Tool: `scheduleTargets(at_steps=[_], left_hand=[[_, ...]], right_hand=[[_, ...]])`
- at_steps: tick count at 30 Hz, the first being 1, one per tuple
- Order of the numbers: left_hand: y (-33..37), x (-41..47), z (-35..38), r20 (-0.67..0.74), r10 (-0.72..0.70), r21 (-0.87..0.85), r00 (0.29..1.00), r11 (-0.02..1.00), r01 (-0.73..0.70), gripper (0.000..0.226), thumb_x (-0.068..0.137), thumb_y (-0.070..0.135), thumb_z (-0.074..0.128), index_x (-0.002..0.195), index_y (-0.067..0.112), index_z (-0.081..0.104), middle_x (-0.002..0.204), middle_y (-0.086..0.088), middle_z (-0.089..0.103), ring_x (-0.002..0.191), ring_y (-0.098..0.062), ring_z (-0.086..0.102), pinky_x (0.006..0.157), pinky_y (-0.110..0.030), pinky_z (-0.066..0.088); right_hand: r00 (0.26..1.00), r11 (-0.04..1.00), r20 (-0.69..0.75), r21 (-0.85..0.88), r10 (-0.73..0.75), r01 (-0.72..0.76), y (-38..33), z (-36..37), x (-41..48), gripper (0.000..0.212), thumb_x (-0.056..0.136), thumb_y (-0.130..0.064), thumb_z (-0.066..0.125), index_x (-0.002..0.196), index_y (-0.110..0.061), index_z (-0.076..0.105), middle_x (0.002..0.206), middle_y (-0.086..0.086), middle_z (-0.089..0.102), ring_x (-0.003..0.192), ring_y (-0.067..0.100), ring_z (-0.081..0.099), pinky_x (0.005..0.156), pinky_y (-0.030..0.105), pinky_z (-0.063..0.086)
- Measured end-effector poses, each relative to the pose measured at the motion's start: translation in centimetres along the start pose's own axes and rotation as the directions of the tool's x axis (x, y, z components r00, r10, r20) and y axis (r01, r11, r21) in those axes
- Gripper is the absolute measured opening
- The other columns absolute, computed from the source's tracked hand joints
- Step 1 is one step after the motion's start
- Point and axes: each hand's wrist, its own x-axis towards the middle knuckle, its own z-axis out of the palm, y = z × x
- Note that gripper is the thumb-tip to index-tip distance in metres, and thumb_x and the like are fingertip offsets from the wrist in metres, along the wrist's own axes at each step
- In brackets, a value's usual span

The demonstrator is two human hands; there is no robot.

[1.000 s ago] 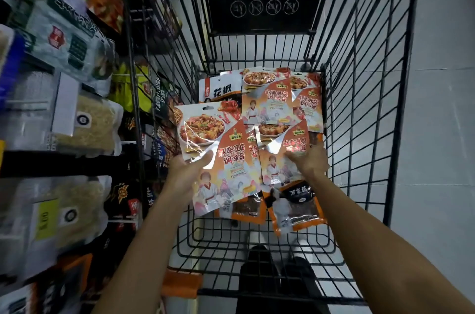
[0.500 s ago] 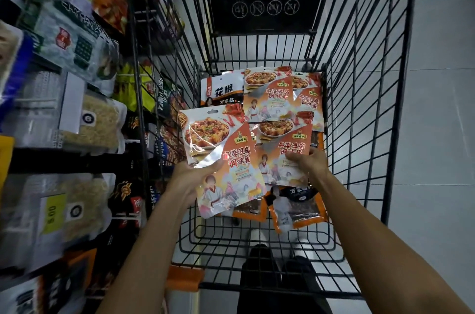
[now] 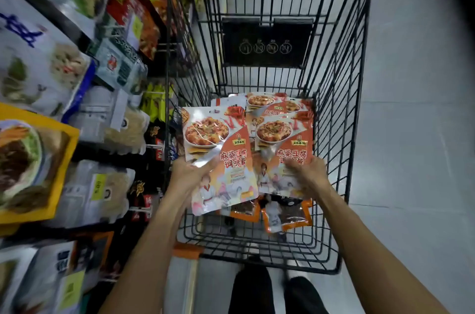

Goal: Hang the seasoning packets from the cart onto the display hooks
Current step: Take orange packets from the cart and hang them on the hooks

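Seasoning packets (image 3: 223, 144), "麻婆豆腐" lettering, in left hand (image 3: 190, 177) and right hand (image 3: 309, 175)

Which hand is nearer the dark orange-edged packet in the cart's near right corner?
Right. The right hand, gripping the right red packet, is just beyond the dark orange-edged packet; the left hand, gripping the left red packet, is farther off to its left.

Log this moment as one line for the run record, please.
phase: picking from cart | left hand: grips left packet | right hand: grips right packet | spare packets: lying in cart
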Motion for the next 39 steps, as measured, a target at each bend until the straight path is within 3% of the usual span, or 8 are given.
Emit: scheduleTargets(at_steps=[8, 14, 22, 25, 27, 31, 36, 39], left_hand=[[2.7, -10.4, -4.6, -0.309, 0.194, -0.103, 0.931, 0.966, -0.235, 0.05, 0.055, 0.031, 0.089, 0.087, 0.003, 0.063, 0.055, -0.004, 0.058, 0.042, -0.013, 0.049, 0.039, -0.019, 0.036], [2.9, -22.7, -8.6, -0.503, 0.306, -0.126, 0.808, 0.899, -0.419, 0.043, 0.061, 0.029, 0.088, 0.08, -0.001, 0.063, 0.059, -0.007, 0.063, 0.049, -0.016, 0.057, 0.052, -0.028, 0.047], [0.3, -41.3, -14.3, -0.777, 0.327, -0.034, 0.538, 0.832, -0.554, 0.032, 0.06, 0.033, 0.085, 0.048, 0.017, 0.06, 0.044, -0.005, 0.056, 0.038, -0.016, 0.051, 0.044, -0.024, 0.044], [-1.4, -47.8, -16.5, -0.849, 0.279, -0.042, 0.448, 0.81, -0.585, 0.048, 0.055, 0.041, 0.088, 0.079, 0.004, 0.07, 0.067, -0.023, 0.066, 0.056, -0.03, 0.063, 0.059, -0.041, 0.054], [-2.8, -52.1, -17.9, -0.893, 0.261, -0.01, 0.367, 0.803, -0.595, 0.066, 0.05, 0.047, 0.087, 0.082, -0.006, 0.063, 0.059, -0.022, 0.063, 0.048, -0.029, 0.059, 0.048, -0.038, 0.052], [-5.8, -59.9, -19.9, -0.944, 0.233, 0.031, 0.232, 0.765, -0.643, 0.05, 0.057, 0.035, 0.087, 0.079, 0.002, 0.057, 0.045, -0.001, 0.059, 0.032, -0.014, 0.05, 0.039, -0.022, 0.041], [-10.4, -68.1, -22.2, -0.971, 0.199, 0.054, 0.133, 0.724, -0.688, 0.048, 0.059, 0.031, 0.085, 0.093, 0.004, 0.066, 0.067, -0.004, 0.071, 0.049, -0.013, 0.065, 0.047, -0.023, 0.051], [-13.4, -71.3, -23.5, -0.978, 0.186, 0.073, 0.092, 0.727, -0.683, 0.028, 0.063, 0.026, 0.08, 0.068, 0.006, 0.061, 0.046, 0.004, 0.061, 0.036, -0.007, 0.055, 0.04, -0.017, 0.044]], right_hand=[[0.958, 0.975, 0.198, -0.026, -0.209, 0.219, -8.0, -1.2, -8.4, 0.038, 0.059, -0.04, 0.077, 0.085, -0.019, 0.06, 0.069, -0.003, 0.071, 0.058, 0.01, 0.07, 0.048, 0.019, 0.052], [0.853, 0.932, 0.424, -0.052, -0.306, 0.36, -12.8, -0.4, -16.6, 0.024, 0.076, -0.029, 0.078, 0.075, -0.013, 0.061, 0.051, -0.01, 0.066, 0.039, -0.001, 0.058, 0.036, 0.013, 0.043], [0.526, 0.824, 0.751, 0.041, -0.398, 0.565, -17.2, 3.9, -29.3, 0.016, 0.081, -0.015, 0.075, 0.075, -0.008, 0.062, 0.053, -0.008, 0.066, 0.042, 0.003, 0.061, 0.038, 0.014, 0.044], [0.375, 0.782, 0.836, 0.1, -0.401, 0.615, -17.4, 6.3, -34.5, 0.013, 0.081, -0.014, 0.075, 0.085, -0.006, 0.066, 0.062, -0.006, 0.069, 0.049, 0.003, 0.063, 0.053, 0.022, 0.052], [0.266, 0.755, 0.877, 0.151, -0.4, 0.638, -17.2, 7.8, -38.3, 0.016, 0.081, -0.016, 0.075, 0.081, -0.004, 0.065, 0.055, -0.007, 0.066, 0.054, 0.007, 0.067, 0.066, 0.03, 0.055], [0.104, 0.805, 0.929, 0.247, -0.355, 0.539, -16.1, 10.8, -45.9, 0.042, 0.073, -0.017, 0.076, 0.108, 0.003, 0.065, 0.102, 0.016, 0.073, 0.095, 0.03, 0.07, 0.083, 0.039, 0.056], [-0.059, 0.831, 0.948, 0.302, -0.311, 0.467, -12.9, 14.0, -54.4, 0.035, 0.069, -0.016, 0.074, 0.101, -0.005, 0.067, 0.094, 0.003, 0.076, 0.09, 0.02, 0.072, 0.074, 0.028, 0.056], [-0.112, 0.832, 0.949, 0.311, -0.293, 0.459, -10.6, 15.2, -58.2, 0.027, 0.071, -0.014, 0.073, 0.097, -0.008, 0.067, 0.091, 0.002, 0.076, 0.087, 0.017, 0.073, 0.074, 0.028, 0.056]])
